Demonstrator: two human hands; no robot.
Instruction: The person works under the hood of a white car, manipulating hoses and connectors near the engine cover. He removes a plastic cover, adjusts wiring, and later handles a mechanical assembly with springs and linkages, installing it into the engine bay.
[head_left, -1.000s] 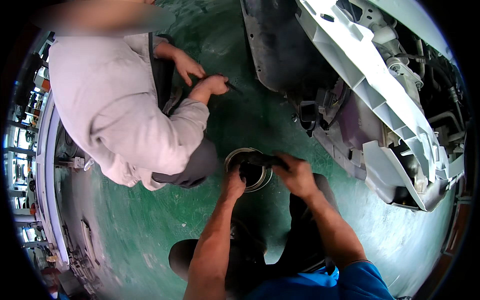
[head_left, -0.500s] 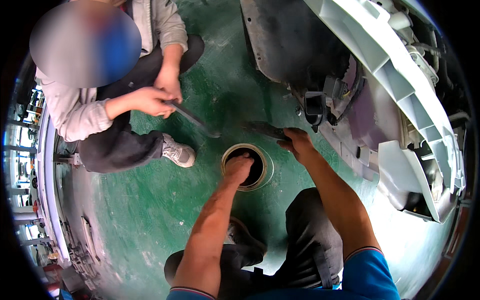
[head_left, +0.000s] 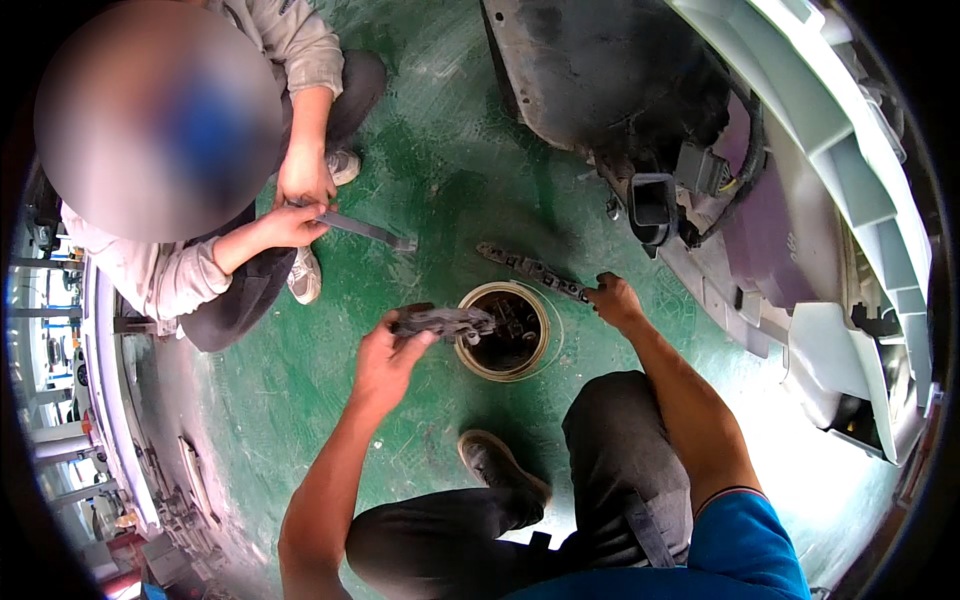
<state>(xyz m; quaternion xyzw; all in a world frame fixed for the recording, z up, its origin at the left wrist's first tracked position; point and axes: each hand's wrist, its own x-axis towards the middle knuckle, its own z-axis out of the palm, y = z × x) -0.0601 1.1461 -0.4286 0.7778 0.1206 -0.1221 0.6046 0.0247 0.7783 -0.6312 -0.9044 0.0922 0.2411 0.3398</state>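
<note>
My left hand (head_left: pixel 382 362) grips a dark, irregular plastic piece (head_left: pixel 440 322) over the left rim of a round bucket (head_left: pixel 542 340). The bucket stands on the green floor (head_left: pixel 400 450) with dark pieces inside and a wire handle beside it. My right hand (head_left: pixel 617 298) holds the near end of a long, dark bracket with holes (head_left: pixel 530 270), which slants up-left beyond the bucket. Across from me, a co-worker's two hands (head_left: pixel 295 220) hold a flat grey strip (head_left: pixel 360 226) that points toward the bracket.
The co-worker squats at upper left in a light jacket (head_left: pixel 160 270). On the right is a vehicle's opened front, with a white panel (head_left: pixel 840 160), a black liner (head_left: pixel 610 70), a purplish tank (head_left: pixel 760 250) and cables. A rack (head_left: pixel 90 420) lines the far left.
My left hand has come up out of the bucket and leftward, now holding a piece. My right hand has shifted slightly right. The co-worker's hands and strip have moved left.
</note>
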